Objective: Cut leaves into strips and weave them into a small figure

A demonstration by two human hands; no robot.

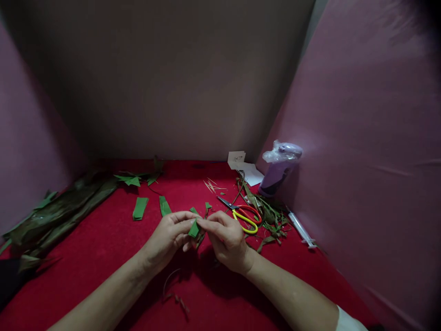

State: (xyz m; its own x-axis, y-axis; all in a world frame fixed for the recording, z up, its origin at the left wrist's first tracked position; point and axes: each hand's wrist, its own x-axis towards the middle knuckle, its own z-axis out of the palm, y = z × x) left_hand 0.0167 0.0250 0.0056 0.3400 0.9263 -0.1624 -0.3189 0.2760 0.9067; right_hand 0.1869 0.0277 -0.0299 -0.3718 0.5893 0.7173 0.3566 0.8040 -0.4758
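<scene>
Near the middle of the red cloth, my left hand point(174, 234) and my right hand point(227, 239) meet around a small folded strip of green leaf point(194, 229). Fingers of both hands are closed on it, the right thumb and forefinger pinching its upper end. Below the strip, thin brownish stems or leaf bits show between the hands, partly hidden by the fingers. Just beyond the left hand lies a cut green leaf strip point(164, 205), with another leaf piece point(139, 208) farther left. Scissors point(243, 216) with red and yellow handles lie beyond the right hand.
Long dried leaves point(69, 211) lie along the left wall. Several toothpicks point(213, 185), white paper point(250, 173) and a lilac bottle point(280, 170) wrapped in plastic stand or lie farther back. Leaf scraps point(272, 218) and a syringe point(302, 230) are at right. A curled brown scrap point(179, 301) lies in front.
</scene>
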